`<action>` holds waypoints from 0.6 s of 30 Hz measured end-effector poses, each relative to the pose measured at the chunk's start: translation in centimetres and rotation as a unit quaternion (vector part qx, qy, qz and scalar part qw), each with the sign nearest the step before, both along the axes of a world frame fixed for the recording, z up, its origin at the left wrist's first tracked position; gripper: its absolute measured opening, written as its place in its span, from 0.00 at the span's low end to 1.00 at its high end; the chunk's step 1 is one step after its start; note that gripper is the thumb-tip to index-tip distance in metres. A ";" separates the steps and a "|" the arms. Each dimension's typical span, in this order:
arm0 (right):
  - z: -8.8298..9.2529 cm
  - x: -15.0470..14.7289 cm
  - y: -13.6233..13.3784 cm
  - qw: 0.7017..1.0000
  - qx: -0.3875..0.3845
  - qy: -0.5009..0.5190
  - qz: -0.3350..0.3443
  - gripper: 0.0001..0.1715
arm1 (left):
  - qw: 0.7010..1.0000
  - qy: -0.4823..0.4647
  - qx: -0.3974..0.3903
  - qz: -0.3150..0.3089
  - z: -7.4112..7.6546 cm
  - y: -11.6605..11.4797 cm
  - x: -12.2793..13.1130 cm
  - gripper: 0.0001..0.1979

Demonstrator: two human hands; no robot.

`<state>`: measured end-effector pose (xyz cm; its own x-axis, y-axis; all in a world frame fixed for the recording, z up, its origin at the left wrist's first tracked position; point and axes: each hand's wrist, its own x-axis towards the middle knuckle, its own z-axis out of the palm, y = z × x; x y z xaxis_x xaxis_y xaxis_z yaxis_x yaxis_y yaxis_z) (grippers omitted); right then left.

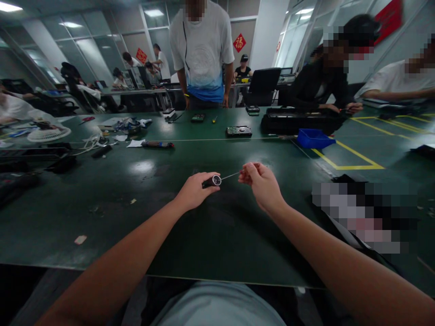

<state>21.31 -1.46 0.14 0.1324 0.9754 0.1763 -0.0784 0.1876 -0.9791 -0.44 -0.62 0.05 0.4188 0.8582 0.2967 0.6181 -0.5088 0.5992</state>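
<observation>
Over the middle of the green table [204, 240], a black flashlight-like cylinder [215, 181] is gripped by the left hand [195, 191]. A thin-shafted tool [231, 175], pinched by the right hand [263, 185], is directed to its silver-rimmed end.

Holds a dark cylinder [216, 180] in the left hand [196, 190], over a green tabletop [220, 240], with the round, pale-rimmed end turned toward the camera. Pinches a thin metal rod [230, 175] in the right hand [263, 184], at 3 o'clock from the cylinder; reaches with the rod to the rim. Cannot confirm entry into the opening. Taking the cylinder as clock centre, notes a standing person [205, 54] in a white-and-blue shirt at 12, a drive-like unit [239, 131] with a silvery top at 1, a blue bin [314, 139] at 2, a paper scrap [80, 240] at 8 and a long dark object [158, 145] at 10.
</observation>
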 end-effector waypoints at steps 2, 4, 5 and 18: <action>0.0 -0.1 -0.2 0.999 0.018 -0.035 0.005 0.14 | 1.000 0.003 -0.001 0.000 0.2 -0.2 0.0 0.19; 0.0 -0.1 -0.4 0.998 0.033 -0.062 0.005 0.14 | 1.000 0.008 -0.003 -0.001 0.4 -0.3 0.1 0.19; 0.0 -0.2 -0.5 0.997 0.040 -0.070 0.005 0.15 | 1.000 0.012 -0.003 -0.001 0.5 -0.4 0.1 0.19; 2.0 0.3 -1.4 0.972 0.039 -0.232 -0.006 0.13 | 0.999 0.036 0.021 -0.018 -0.1 -0.1 0.0 0.19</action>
<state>21.65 -2.85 2.11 0.0325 0.9553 0.2939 0.3716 0.2614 -0.8908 -0.47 -0.71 -0.03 0.4709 0.8295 0.3004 0.6400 -0.5556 0.5307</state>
